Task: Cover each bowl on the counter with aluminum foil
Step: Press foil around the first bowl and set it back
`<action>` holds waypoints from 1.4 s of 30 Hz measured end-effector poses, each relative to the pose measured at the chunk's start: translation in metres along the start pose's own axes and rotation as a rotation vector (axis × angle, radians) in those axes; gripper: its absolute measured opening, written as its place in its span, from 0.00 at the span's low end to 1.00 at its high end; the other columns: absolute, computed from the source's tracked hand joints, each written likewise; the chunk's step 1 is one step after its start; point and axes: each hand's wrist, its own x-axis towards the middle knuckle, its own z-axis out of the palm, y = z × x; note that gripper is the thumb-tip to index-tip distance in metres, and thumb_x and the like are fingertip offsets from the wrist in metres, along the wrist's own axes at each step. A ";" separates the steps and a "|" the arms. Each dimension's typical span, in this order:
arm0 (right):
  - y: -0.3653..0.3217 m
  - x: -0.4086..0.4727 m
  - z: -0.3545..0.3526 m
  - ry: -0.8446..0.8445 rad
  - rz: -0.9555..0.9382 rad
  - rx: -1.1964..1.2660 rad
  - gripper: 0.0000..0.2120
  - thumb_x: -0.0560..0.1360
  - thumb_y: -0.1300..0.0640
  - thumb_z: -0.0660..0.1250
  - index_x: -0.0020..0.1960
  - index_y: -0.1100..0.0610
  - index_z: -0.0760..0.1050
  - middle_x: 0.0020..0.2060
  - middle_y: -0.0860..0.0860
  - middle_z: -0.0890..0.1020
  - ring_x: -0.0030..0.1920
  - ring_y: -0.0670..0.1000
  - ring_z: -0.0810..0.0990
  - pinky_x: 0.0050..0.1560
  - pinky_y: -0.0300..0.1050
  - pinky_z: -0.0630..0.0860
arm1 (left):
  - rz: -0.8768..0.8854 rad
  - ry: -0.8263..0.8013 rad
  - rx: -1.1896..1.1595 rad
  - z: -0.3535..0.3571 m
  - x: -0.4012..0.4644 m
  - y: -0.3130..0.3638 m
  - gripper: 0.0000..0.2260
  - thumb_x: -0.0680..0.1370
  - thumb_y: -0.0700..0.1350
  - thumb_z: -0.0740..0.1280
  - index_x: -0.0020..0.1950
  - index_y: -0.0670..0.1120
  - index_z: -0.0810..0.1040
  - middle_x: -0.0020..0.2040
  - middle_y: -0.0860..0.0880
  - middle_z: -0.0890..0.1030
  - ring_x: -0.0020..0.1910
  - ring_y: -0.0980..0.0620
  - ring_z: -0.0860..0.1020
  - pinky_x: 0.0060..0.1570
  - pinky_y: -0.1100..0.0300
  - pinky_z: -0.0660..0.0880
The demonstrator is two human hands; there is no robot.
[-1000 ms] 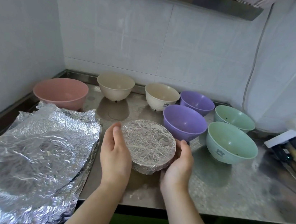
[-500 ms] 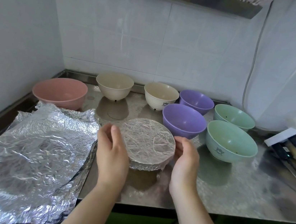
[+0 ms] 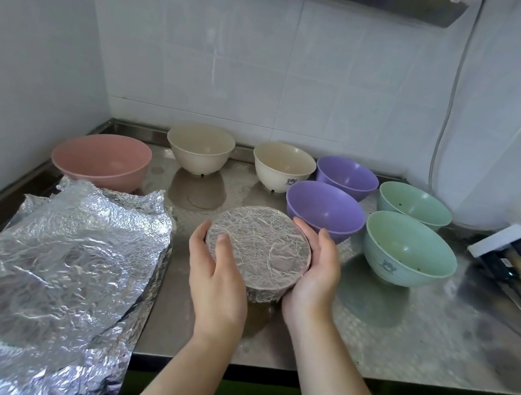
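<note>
Sealing the foil skirt against the wall of the foil-covered bowl [image 3: 258, 253] appears to be the step in hand. Left hand [image 3: 218, 278] cupped on the near-left side, thumb laid across the foil top, fingers [image 3: 201, 232] curled round the rim; right hand [image 3: 315, 271] cupped on the right side, palm against the wall, fingers [image 3: 306, 226] wrapped to the far edge. Both sets of fingers therefore closed round the bowl and holding it between them. Bowl located on the steel counter [image 3: 366, 337], directly between the two palms, just nearer than the front purple bowl [image 3: 325, 209]; whether the two touch cannot be told. For a good seal: press inward with even force from both palms, work round the rim in short turns, smooth loose pleats downward, avoid pushing on the drum-tight top, since thin foil is likely to tear or dent. Keep the base flat on the counter throughout. Orientation: upright, mouth facing up under the foil, top disc tipped slightly toward the camera; round in plan, so no true long axis, only the vertical axis through base and rim. Beyond the fingertips, seven bowls lie open: pink bowl [image 3: 101, 160] beyond the left hand, two cream bowls [image 3: 199, 148] [image 3: 283, 165], rear purple bowl [image 3: 347, 178], and two green bowls [image 3: 415, 203] [image 3: 409, 250] outward of the right hand. Crumpled foil sheets [image 3: 54, 269] stacked outside the left hand, near enough for the next cover. Judged progress: one bowl of eight covered.
</note>
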 end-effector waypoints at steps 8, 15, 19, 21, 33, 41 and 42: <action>0.011 -0.005 0.005 0.076 0.017 0.091 0.27 0.86 0.46 0.53 0.67 0.66 0.80 0.59 0.66 0.85 0.61 0.66 0.84 0.63 0.57 0.78 | 0.012 0.026 -0.016 0.000 0.003 0.000 0.17 0.86 0.51 0.56 0.75 0.56 0.72 0.59 0.65 0.76 0.56 0.69 0.73 0.50 0.77 0.65; 0.009 -0.006 -0.010 0.062 -0.010 -0.100 0.21 0.86 0.48 0.58 0.49 0.58 0.85 0.47 0.58 0.89 0.49 0.59 0.86 0.52 0.51 0.77 | 0.010 0.004 -0.012 -0.014 0.015 0.005 0.17 0.87 0.49 0.53 0.71 0.54 0.77 0.59 0.65 0.77 0.53 0.81 0.72 0.48 0.82 0.66; -0.007 0.003 -0.012 0.013 -0.002 -0.183 0.22 0.86 0.49 0.59 0.54 0.64 0.84 0.47 0.58 0.88 0.46 0.56 0.87 0.49 0.49 0.79 | 0.037 0.022 0.025 -0.020 0.013 0.008 0.17 0.86 0.53 0.57 0.75 0.55 0.74 0.70 0.59 0.76 0.68 0.61 0.73 0.64 0.64 0.66; -0.012 0.003 -0.005 -0.032 0.027 -0.158 0.23 0.86 0.48 0.58 0.61 0.64 0.83 0.54 0.61 0.88 0.55 0.60 0.87 0.56 0.53 0.81 | 0.045 0.013 0.033 -0.017 0.008 0.010 0.18 0.86 0.52 0.58 0.76 0.55 0.72 0.71 0.59 0.75 0.71 0.60 0.71 0.65 0.63 0.65; 0.007 -0.022 0.015 0.023 0.154 0.135 0.21 0.86 0.47 0.57 0.58 0.59 0.85 0.56 0.62 0.87 0.60 0.63 0.85 0.69 0.62 0.76 | 0.002 0.050 -0.040 -0.002 0.003 0.009 0.18 0.87 0.50 0.55 0.75 0.56 0.73 0.68 0.60 0.75 0.63 0.66 0.71 0.57 0.72 0.63; 0.009 -0.037 -0.001 0.157 0.011 0.133 0.24 0.87 0.47 0.52 0.65 0.57 0.82 0.57 0.54 0.88 0.62 0.55 0.85 0.57 0.48 0.76 | -0.025 0.014 -0.056 -0.009 0.008 0.009 0.16 0.86 0.49 0.59 0.73 0.55 0.75 0.65 0.61 0.77 0.57 0.78 0.70 0.49 0.80 0.66; 0.010 -0.041 0.003 0.159 0.018 0.158 0.24 0.87 0.46 0.52 0.64 0.57 0.83 0.56 0.55 0.88 0.60 0.55 0.86 0.56 0.49 0.78 | -0.028 0.013 -0.047 -0.008 0.007 0.009 0.16 0.86 0.49 0.59 0.73 0.54 0.74 0.66 0.60 0.77 0.56 0.78 0.71 0.47 0.83 0.65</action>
